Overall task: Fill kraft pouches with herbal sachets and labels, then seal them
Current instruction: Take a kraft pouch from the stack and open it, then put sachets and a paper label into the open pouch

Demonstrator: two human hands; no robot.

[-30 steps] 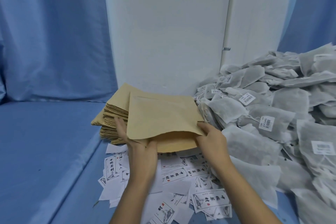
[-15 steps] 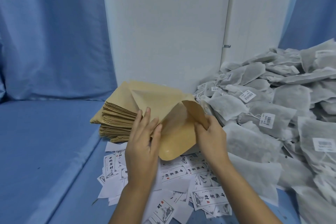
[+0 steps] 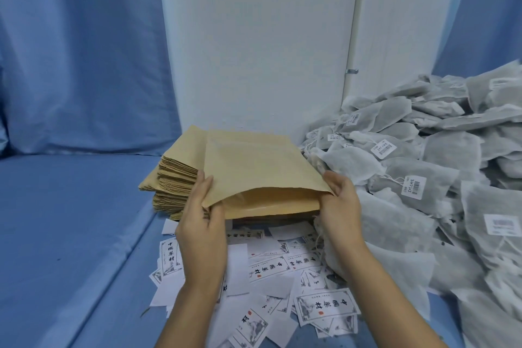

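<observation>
Item: one kraft pouch [image 3: 254,167], held over the pouch stack [image 3: 175,178]; curled back half a second ago, now flat, mouth gaping toward me. My left hand [image 3: 202,230] pinches its left mouth corner, my right hand [image 3: 340,206] the right. Judged ready for a sachet [image 3: 440,155] and a label [image 3: 269,267]

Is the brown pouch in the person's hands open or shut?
Open. The pouch's near edge gapes between the left hand and the right hand, showing its inside. Whether anything is in it, I cannot tell.
</observation>
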